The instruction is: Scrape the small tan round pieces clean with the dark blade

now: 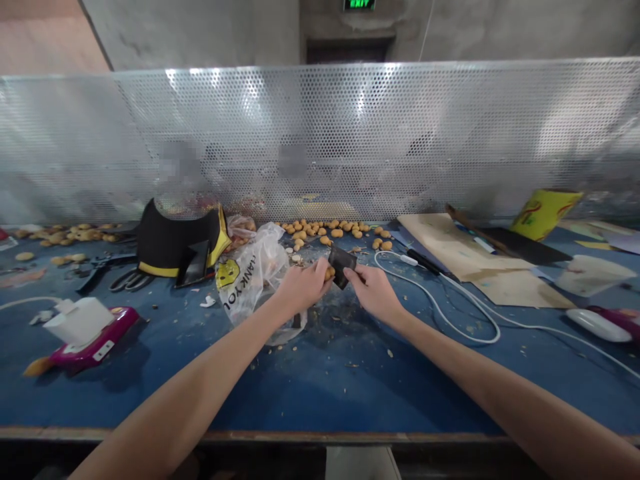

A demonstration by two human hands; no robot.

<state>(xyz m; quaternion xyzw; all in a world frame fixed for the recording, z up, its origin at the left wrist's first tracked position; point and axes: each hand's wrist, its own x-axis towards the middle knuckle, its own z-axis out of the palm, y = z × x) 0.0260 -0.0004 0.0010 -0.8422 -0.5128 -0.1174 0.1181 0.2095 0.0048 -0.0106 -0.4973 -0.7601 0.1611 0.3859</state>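
1. The person's left hand (303,287) is closed, its fingers (317,280) curled around a small golden-tan nugget (329,273), which shows just past the fingertips above the middle of the bench (250,435).
2. The right hand (373,293) is beside it, its fingers (356,277) pinched on a dark flat rectangular piece (341,267). The piece stands tilted and touches the nugget. What it is made of is hard to tell at this size.
3. Beyond the hands, a loose crowd of golden-tan nuggets (325,230) lies on the blue bench top, with a second scatter (70,235) further left. Crumbs are strewn around the hands.
4. Just left of the left hand lies a crumpled clear plastic bag (250,270) printed with a yellow smiley and "THANK YOU". Further left stands a black-and-yellow pouch (175,247), with black-handled scissors (131,280) by it.
5. At the near left, a white plug charger (77,320) rests on a magenta device (95,350).
6. To the right, a white cable (435,300) loops across the bench towards sheets of brown card (450,247). A perforated metal screen (320,133) runs along the back of the bench.
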